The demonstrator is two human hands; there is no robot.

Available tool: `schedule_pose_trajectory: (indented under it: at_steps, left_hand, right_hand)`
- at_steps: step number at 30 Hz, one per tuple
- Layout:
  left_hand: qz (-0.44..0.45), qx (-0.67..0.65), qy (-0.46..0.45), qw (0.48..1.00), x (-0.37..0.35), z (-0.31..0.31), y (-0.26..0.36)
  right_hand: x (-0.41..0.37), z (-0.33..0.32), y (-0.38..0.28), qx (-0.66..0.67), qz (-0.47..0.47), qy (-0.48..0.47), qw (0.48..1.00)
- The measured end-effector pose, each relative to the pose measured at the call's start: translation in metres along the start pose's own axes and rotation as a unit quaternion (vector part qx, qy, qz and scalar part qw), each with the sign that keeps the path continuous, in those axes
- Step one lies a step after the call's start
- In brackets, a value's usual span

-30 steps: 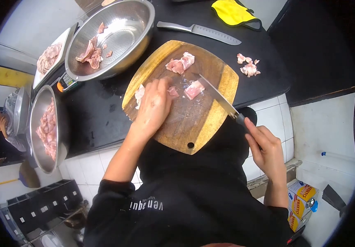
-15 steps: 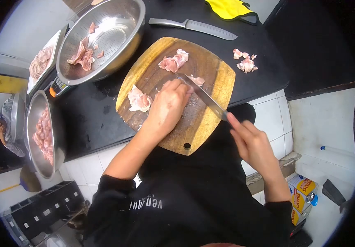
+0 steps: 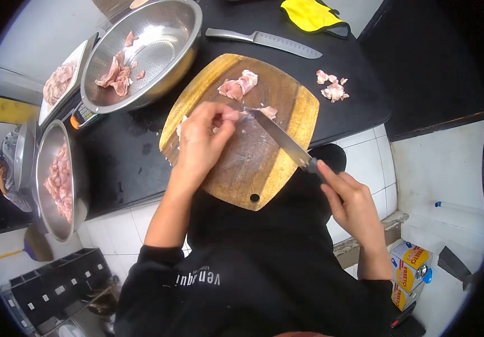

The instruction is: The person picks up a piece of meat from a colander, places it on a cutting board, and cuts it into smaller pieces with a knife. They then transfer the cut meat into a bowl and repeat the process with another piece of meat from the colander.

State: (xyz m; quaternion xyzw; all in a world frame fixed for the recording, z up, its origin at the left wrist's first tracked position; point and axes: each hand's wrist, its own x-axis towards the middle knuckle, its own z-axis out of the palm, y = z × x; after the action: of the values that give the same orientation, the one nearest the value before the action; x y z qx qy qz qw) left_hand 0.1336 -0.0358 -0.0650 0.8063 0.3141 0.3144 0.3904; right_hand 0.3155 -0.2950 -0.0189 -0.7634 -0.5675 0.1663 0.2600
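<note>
My right hand (image 3: pixel 354 208) grips the dark handle of a kitchen knife (image 3: pixel 280 137), its blade slanting across the right half of a wooden cutting board (image 3: pixel 233 180). Near the tip, a small piece of raw meat (image 3: pixel 267 112) lies on the wood. My left hand (image 3: pixel 200 140) is over the left half with fingers curled and closed, apparently pinching a small pink bit of meat (image 3: pixel 230 114). Another chunk of raw meat (image 3: pixel 238 85) sits toward the far side of the board. Pale meat at the left edge is mostly hidden behind my left hand.
A metal colander (image 3: pixel 160 42) with meat pieces stands at far left, beside a tray of meat (image 3: pixel 59 83). Left is a steel bowl (image 3: pixel 79 185) of meat. A second knife (image 3: pixel 287 45), yellow cloth (image 3: pixel 309 12) and meat scraps (image 3: pixel 334 90) lie beyond the board. A person (image 3: pixel 8 174) is at far left.
My left hand has lifted off the meat beside the blade and moved left, its fingers now curled together. The knife stays in my right hand, shifted slightly toward me and right.
</note>
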Motion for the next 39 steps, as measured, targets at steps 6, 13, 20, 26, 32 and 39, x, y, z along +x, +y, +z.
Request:
schedule_pose_trajectory:
  at_steps: [6, 13, 20, 26, 32, 39]
  left_hand:
    - [0.094, 0.2, -0.064, 0.973, -0.013, -0.02, -0.003]
    - [0.109, 0.193, -0.067, 0.973, -0.005, 0.017, -0.015]
    - [0.073, 0.017, 0.027, 0.997, 0.024, 0.024, -0.003]
    - [0.031, 0.197, -0.04, 0.979, 0.03, 0.001, -0.015]
    - [0.027, 0.176, -0.055, 0.983, 0.049, 0.022, -0.024]
    - [0.009, 0.026, -0.017, 0.999, 0.052, 0.023, -0.026]
  right_hand:
    - [0.006, 0.001, -0.002, 0.041, -0.014, 0.041, 0.998]
    - [-0.023, 0.001, -0.003, 0.099, 0.099, 0.05, 0.989]
    - [0.031, 0.015, -0.03, 0.084, -0.021, 0.068, 0.994]
    - [0.06, 0.003, -0.009, -0.05, -0.035, 0.131, 0.99]
    - [0.075, 0.023, 0.005, -0.01, -0.069, 0.095, 0.993]
    - [0.066, 0.014, -0.015, 0.05, -0.008, 0.041, 0.998]
